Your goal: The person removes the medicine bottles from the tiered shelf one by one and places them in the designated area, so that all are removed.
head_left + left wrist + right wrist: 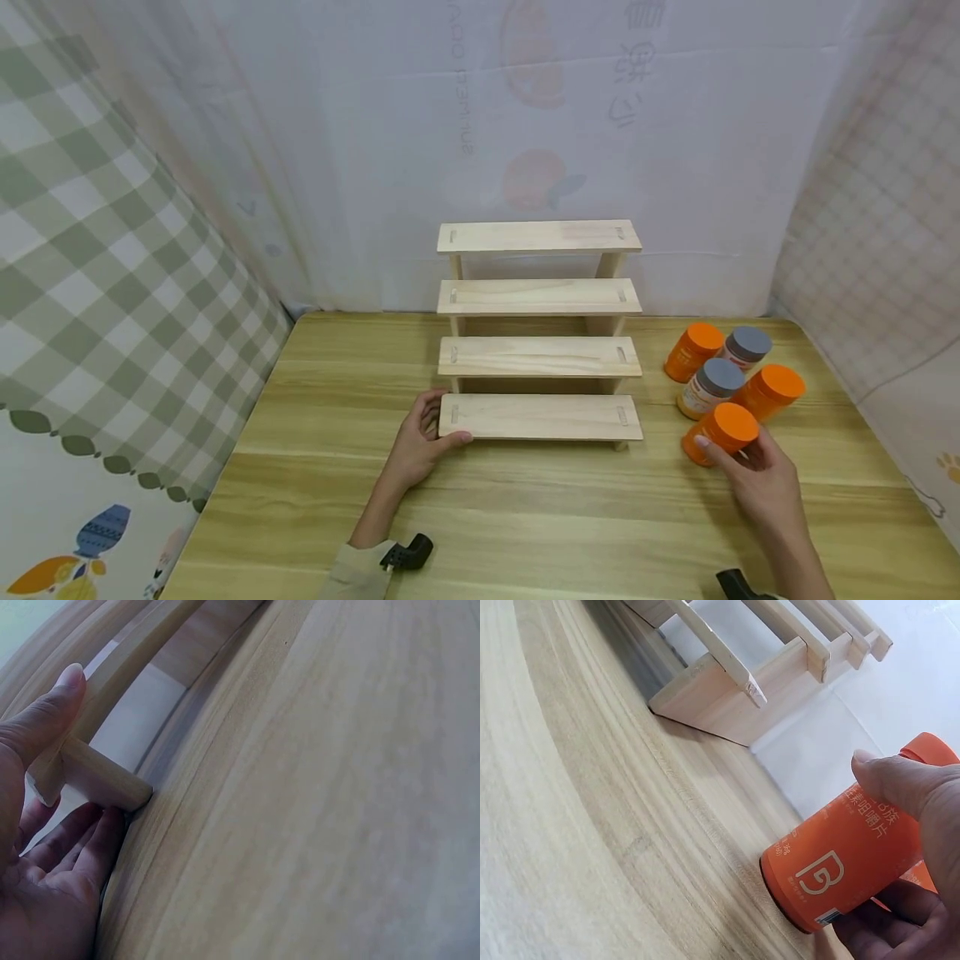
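A pale wooden stepped display rack (540, 357) stands mid-table, with several flat boards rising toward the back. My left hand (416, 442) holds the left end of its lowest board; the thumb (64, 697) lies along the board's edge and the fingers reach underneath by the support. At the right, my right hand (768, 483) grips an orange pill bottle (832, 862) with a ribbed-free orange lid (737, 422), thumb on one side and fingers on the other. The bottle leans slightly, its base at or near the tabletop; contact is hard to tell.
Behind the held bottle cluster two orange pill bottles (693, 350) and two grey-lidded bottles (708, 387). A white printed curtain (360, 183) hangs behind the wooden table (337, 392). Checked cloth (112, 250) slopes along the left; another sheet (870, 208) bounds the right.
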`<state>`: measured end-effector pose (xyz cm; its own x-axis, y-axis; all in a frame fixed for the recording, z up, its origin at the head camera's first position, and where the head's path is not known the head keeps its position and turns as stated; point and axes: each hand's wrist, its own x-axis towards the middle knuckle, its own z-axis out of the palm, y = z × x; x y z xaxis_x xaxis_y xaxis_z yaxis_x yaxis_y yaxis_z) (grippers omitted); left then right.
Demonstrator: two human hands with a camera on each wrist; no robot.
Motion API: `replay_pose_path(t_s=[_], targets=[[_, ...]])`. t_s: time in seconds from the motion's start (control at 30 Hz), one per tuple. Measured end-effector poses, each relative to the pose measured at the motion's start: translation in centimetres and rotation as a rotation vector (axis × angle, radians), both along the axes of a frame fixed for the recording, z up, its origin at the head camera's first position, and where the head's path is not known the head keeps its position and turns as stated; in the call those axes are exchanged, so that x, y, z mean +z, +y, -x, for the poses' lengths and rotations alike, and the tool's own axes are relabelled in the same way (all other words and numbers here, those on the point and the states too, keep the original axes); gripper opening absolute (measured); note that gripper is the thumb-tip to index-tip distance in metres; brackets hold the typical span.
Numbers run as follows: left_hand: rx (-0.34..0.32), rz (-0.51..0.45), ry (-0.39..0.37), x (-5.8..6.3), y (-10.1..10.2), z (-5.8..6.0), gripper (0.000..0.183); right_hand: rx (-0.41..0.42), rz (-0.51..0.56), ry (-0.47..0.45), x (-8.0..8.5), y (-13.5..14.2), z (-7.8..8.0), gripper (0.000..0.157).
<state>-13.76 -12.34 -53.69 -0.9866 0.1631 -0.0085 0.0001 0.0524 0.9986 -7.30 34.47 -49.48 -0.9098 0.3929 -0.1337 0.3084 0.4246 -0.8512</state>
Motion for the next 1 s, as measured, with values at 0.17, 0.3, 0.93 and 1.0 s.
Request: replay_pose_path(t_s=[0.17, 0.3, 0.93, 1.0], targets=[[-0.017, -0.002, 0.007, -0.2, 0.5, 0.1, 0.082, -0.008, -0.035, -0.033, 0.1, 0.9, -0.1, 0.074], [-0.030, -0.006, 0.011, -0.4, 0.9, 0.4, 0.082, -0.008, -0.037, -0.049, 0.1, 1.5, -0.4, 0.075], [-0.014, 0.080, -0.023, 0.1, -0.1, -0.3, 0.084, 0.059, -0.127, 0.014, 1.2, 0.9, -1.6, 0.081], [-0.017, 0.118, -0.026, 0.4, -0.8, -0.4, 0.085, 0.072, -0.142, 0.052, 1.7, 0.5, -1.7, 0.081]])
